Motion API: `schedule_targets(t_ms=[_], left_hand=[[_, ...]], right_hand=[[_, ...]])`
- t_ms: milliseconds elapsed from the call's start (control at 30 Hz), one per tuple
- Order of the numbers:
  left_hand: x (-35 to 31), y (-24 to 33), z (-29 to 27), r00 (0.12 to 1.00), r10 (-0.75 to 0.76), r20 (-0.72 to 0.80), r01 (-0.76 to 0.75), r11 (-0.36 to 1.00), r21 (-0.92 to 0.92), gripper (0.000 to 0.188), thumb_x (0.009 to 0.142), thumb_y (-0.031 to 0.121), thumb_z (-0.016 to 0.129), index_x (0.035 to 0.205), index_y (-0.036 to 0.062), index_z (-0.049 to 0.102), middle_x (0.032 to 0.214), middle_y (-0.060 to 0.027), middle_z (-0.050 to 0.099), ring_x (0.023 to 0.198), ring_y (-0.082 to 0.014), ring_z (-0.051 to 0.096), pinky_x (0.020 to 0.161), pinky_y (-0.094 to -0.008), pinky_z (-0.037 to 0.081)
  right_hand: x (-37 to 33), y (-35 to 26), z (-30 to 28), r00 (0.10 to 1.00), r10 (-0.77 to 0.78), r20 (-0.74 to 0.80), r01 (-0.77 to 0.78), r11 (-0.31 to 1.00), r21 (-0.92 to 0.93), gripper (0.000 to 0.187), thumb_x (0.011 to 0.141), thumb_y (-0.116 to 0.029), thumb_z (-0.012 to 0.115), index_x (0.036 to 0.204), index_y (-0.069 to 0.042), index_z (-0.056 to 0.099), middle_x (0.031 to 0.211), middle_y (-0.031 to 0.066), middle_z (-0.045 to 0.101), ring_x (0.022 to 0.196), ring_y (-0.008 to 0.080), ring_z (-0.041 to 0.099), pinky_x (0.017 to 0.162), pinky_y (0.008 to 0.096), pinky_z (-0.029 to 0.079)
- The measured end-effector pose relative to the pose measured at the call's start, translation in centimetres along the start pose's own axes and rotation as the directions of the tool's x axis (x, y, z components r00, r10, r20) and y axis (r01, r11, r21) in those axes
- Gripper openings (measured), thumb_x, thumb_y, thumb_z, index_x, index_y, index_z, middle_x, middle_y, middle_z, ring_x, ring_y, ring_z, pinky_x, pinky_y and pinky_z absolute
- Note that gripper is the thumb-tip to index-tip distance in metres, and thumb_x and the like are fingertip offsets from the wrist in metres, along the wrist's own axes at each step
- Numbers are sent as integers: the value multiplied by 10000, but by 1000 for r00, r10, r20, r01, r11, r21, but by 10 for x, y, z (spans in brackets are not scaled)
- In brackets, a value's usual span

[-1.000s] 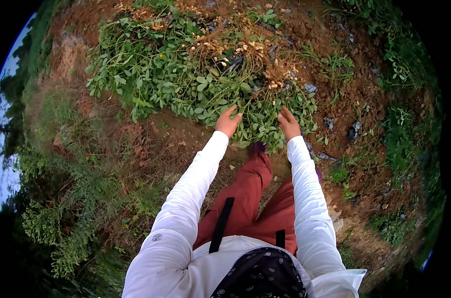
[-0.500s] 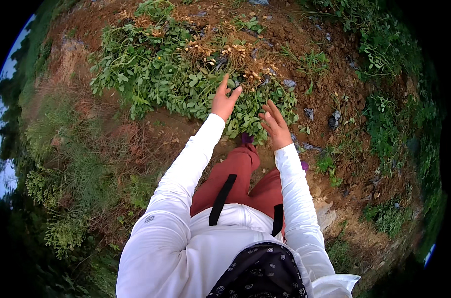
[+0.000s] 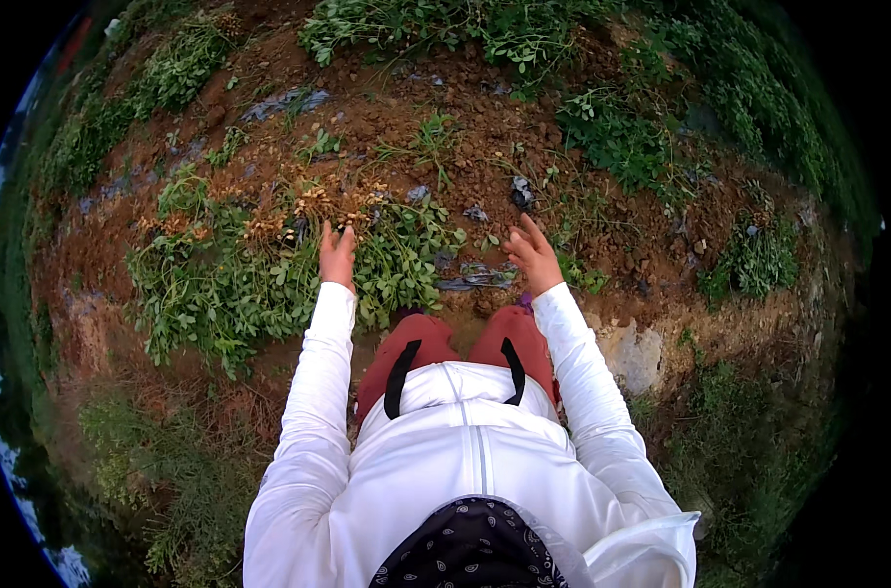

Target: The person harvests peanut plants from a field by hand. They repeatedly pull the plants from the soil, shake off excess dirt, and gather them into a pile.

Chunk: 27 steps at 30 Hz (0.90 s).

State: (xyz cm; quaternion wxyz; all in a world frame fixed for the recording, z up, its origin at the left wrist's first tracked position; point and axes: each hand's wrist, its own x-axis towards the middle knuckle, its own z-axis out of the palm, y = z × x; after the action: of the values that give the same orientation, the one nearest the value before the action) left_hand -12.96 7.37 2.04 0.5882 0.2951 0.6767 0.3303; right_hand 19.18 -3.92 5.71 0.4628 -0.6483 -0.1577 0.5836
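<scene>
My left hand (image 3: 338,257) is open, fingers apart, in front of the pile of pulled peanut plants (image 3: 220,284). Nothing is in it; whether it touches the leaves I cannot tell. Clusters of pale peanut pods (image 3: 313,204) show along the far side of the pile, just beyond my fingertips. My right hand (image 3: 534,255) is open too, holding nothing. It hovers right of the pile, above brown soil and near a crumpled scrap of dark plastic film (image 3: 521,193).
Torn film (image 3: 475,279) lies on the ground between my hands. More green plants (image 3: 445,24) grow along the far side. At the right are a leafy clump (image 3: 759,257) and a pale flat stone (image 3: 634,358). Brush (image 3: 186,470) covers the near left.
My view has turned to the right, so the peanut plants now sit farther left. My hands have spread farther apart, both still holding nothing.
</scene>
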Motion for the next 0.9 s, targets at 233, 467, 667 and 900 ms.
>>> schedule_targets(t_ms=[233, 467, 667, 900], left_hand=[[-45, 44, 92, 981, 77, 176, -83, 996, 29, 783, 900, 295, 592, 1480, 121, 95, 1431, -201, 315, 1234, -322, 443, 1028, -422, 334], [-74, 87, 152, 985, 104, 140, -99, 994, -40, 781, 902, 306, 591, 1482, 158, 89, 1427, -174, 336, 1180, -314, 501, 999, -410, 395], [-101, 90, 221, 989, 102, 104, -107, 993, 49, 739, 909, 275, 579, 1478, 157, 123, 1437, -162, 327, 1201, -311, 484, 1020, -430, 376], [-135, 54, 331, 979, 10, 202, -41, 988, 151, 724, 905, 277, 582, 1471, 119, 159, 1443, -159, 318, 1221, -312, 459, 1013, -431, 378]], right_hand=[[-34, -35, -114, 984, -61, -168, 71, 996, 53, 733, 864, -353, 616, 1454, -121, 247, 1367, 95, 446, 1106, 193, 536, 895, 311, 427], [-38, -72, -205, 973, -45, -225, 115, 944, 308, 732, 872, -367, 613, 1452, -111, 248, 1404, 141, 378, 1113, 222, 539, 898, 325, 446], [-28, -70, -302, 970, 20, -242, 45, 964, 262, 680, 891, -338, 592, 1445, -117, 264, 1394, 135, 398, 1169, 251, 508, 944, 347, 437], [-25, -71, -403, 949, 84, -304, 9, 956, 293, 656, 890, -308, 600, 1439, -123, 291, 1386, 112, 406, 1122, 215, 535, 884, 318, 467]])
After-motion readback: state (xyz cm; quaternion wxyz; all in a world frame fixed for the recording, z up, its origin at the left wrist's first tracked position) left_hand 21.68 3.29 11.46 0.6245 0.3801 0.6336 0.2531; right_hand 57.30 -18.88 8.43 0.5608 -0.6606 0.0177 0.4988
